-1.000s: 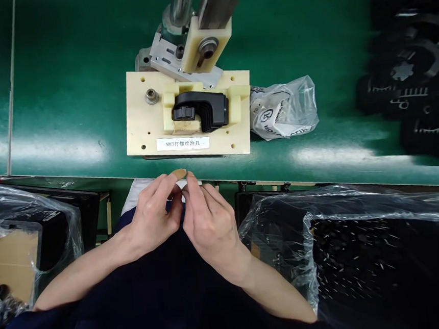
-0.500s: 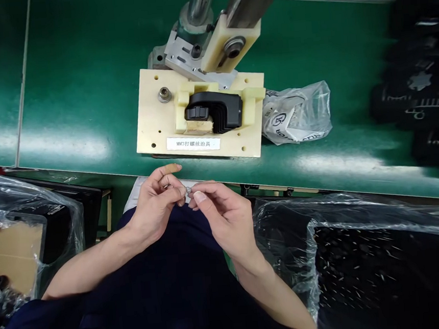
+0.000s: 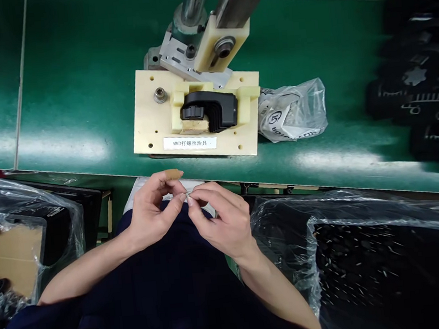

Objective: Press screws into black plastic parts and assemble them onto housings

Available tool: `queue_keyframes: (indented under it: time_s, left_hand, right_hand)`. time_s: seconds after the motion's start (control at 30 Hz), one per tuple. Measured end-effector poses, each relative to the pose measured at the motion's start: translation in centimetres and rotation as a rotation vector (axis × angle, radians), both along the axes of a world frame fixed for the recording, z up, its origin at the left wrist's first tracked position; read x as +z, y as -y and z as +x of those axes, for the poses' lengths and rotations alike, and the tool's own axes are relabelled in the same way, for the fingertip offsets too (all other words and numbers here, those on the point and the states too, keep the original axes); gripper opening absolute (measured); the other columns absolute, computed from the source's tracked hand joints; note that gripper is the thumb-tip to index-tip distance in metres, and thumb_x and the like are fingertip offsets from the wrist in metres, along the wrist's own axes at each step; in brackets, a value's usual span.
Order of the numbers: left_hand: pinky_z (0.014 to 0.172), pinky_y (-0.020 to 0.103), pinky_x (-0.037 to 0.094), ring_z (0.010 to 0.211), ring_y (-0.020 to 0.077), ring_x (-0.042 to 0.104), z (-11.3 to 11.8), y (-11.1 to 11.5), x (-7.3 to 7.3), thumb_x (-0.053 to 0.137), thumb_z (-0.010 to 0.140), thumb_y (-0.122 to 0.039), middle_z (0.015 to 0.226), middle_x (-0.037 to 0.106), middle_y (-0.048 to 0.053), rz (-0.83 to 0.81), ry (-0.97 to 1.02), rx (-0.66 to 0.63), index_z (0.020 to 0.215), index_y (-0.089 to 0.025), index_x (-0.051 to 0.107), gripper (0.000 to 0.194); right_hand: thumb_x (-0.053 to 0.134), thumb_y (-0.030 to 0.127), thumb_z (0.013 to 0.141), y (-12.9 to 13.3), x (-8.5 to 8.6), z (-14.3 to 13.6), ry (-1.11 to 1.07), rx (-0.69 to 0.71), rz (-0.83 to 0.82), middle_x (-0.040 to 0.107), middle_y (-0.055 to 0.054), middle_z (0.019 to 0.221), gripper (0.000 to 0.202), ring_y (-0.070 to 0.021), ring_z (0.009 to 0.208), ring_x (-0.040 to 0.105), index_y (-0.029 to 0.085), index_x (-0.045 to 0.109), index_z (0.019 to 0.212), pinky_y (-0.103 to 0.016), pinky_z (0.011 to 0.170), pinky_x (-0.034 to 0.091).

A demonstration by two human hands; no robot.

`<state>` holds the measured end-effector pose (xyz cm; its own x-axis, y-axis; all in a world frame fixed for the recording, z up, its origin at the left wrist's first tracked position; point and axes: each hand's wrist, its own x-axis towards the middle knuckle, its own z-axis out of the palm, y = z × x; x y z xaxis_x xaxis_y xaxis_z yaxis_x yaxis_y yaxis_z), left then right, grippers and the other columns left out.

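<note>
My left hand (image 3: 156, 203) and my right hand (image 3: 222, 218) meet fingertip to fingertip over my lap, just below the table edge. Between their thumbs and forefingers is a small silvery metal piece (image 3: 188, 194), pinched from both sides; it is too small to name surely. One left finger wears a tan covering. Beyond my hands a cream-coloured fixture plate (image 3: 147, 125) with a printed label lies on the table. A black curved plastic part (image 3: 217, 100) with a ridged knob (image 3: 192, 113) sits in its nest. Neither hand touches the fixture.
A metal post (image 3: 194, 5) and a slanted arm (image 3: 241, 1) rise behind the fixture. A clear plastic bag (image 3: 301, 108) of small contents lies right of it. Black parts (image 3: 419, 75) stand at the far right. Plastic-lined boxes flank me, the right one holding many dark pieces (image 3: 354, 260).
My right fingers have shifted their pinch on the small metal piece, and the left forefinger has bent slightly. The whole view has moved a little; the black part stays in the fixture.
</note>
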<state>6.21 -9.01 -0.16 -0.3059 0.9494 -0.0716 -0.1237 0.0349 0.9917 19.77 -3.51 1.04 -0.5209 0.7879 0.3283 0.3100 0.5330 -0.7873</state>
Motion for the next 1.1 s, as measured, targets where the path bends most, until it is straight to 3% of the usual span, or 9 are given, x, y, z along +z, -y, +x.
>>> queue_keyframes:
  time_s: [0.13,0.37,0.47,0.6,0.67,0.87,1.1]
  left_hand:
    - [0.075,0.027,0.053,0.073,0.0107,0.061,-0.4,0.2,-0.2,0.061,0.084,-0.009,0.078,0.063,0.000,0.111,-0.174,-0.070,0.113,-0.020,0.058,0.032]
    - [0.069,0.021,0.053,0.067,0.0078,0.058,0.7,-0.3,0.6,0.061,0.083,-0.009,0.074,0.058,-0.003,0.046,-0.012,0.031,0.109,-0.020,0.056,0.029]
    - [0.070,0.022,0.054,0.070,0.0087,0.059,0.6,-1.2,1.1,0.061,0.084,-0.010,0.077,0.060,-0.002,0.081,-0.081,0.041,0.110,-0.021,0.056,0.029]
    - [0.076,0.029,0.057,0.089,0.0145,0.063,-1.2,-4.3,1.3,0.063,0.087,-0.019,0.098,0.061,0.004,0.295,-0.308,0.136,0.114,-0.021,0.056,0.028]
    - [0.079,0.032,0.057,0.096,0.0170,0.063,-2.3,-6.7,1.2,0.063,0.088,-0.026,0.106,0.059,0.005,0.417,-0.403,0.179,0.114,-0.023,0.055,0.027]
    - [0.093,0.044,0.053,0.115,0.0259,0.061,-4.4,-12.6,0.7,0.062,0.087,-0.050,0.116,0.058,0.006,0.460,-0.545,0.138,0.123,-0.029,0.047,0.044]
    - [0.092,0.046,0.052,0.116,0.0286,0.061,-5.0,-14.2,0.5,0.062,0.084,-0.057,0.114,0.058,0.007,0.437,-0.577,0.077,0.132,-0.030,0.042,0.058]
  right_hand:
    - [0.059,0.006,0.083,-0.2,0.0,0.2,0.004,0.035,0.007,0.064,-0.002,0.074,0.012,-0.0120,0.064,0.062,0.018,0.058,0.081,-0.024,0.055,0.053]
    - [0.059,0.006,0.083,0.0,-0.5,-0.2,-0.162,-0.052,-0.146,0.063,0.001,0.072,0.011,-0.0082,0.059,0.057,0.018,0.059,0.081,-0.022,0.055,0.051]
    - [0.059,0.010,0.084,-1.3,-0.4,-0.3,-0.143,-0.058,-0.072,0.064,0.000,0.072,0.010,-0.0103,0.060,0.059,0.019,0.059,0.081,-0.024,0.053,0.050]
    - [0.057,0.013,0.087,-5.2,0.0,-1.5,-0.162,-0.193,0.326,0.068,-0.004,0.077,0.009,-0.0163,0.070,0.065,0.021,0.061,0.083,-0.032,0.059,0.053]
    - [0.052,0.017,0.092,-7.4,0.1,-2.7,-0.107,-0.284,0.433,0.068,-0.005,0.079,0.013,-0.0187,0.075,0.065,0.021,0.062,0.084,-0.037,0.068,0.055]
    - [0.044,0.028,0.099,-10.4,0.2,-5.7,0.146,-0.400,0.340,0.066,-0.007,0.086,0.022,-0.0240,0.093,0.064,0.022,0.064,0.091,-0.048,0.090,0.051]
    - [0.046,0.027,0.099,-10.4,0.5,-6.6,0.168,-0.457,0.341,0.068,-0.005,0.084,0.022,-0.0212,0.089,0.065,0.022,0.064,0.091,-0.043,0.086,0.053]
